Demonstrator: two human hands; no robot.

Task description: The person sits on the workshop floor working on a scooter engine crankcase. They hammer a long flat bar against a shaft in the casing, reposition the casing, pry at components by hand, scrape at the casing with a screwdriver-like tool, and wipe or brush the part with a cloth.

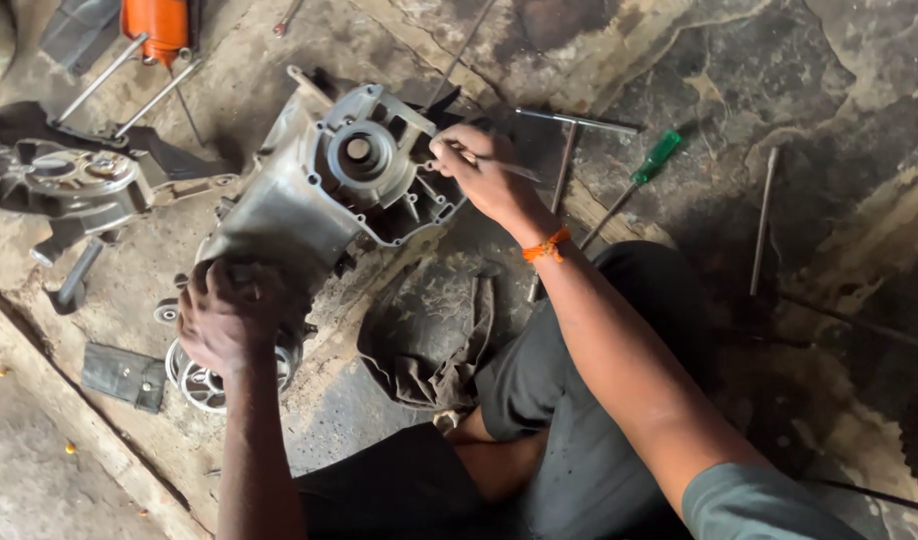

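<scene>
Under both hands — engine casing [309,190]

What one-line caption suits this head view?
Left hand steadies a grey engine casing on the stained floor while the right hand works a thin tool at its rim.

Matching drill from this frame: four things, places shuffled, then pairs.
Things:
1. grey cast-metal engine casing
2. green-handled screwdriver
3. dirty brown rag
4. flat dark rubber block

Places:
A. floor beyond the right hand
B. near the low stone edge, beside the left hand
C. gripped by the left hand, right hand at its open side
D. crumpled before the person's knee

Pairs: 1-C, 2-A, 3-D, 4-B
</scene>
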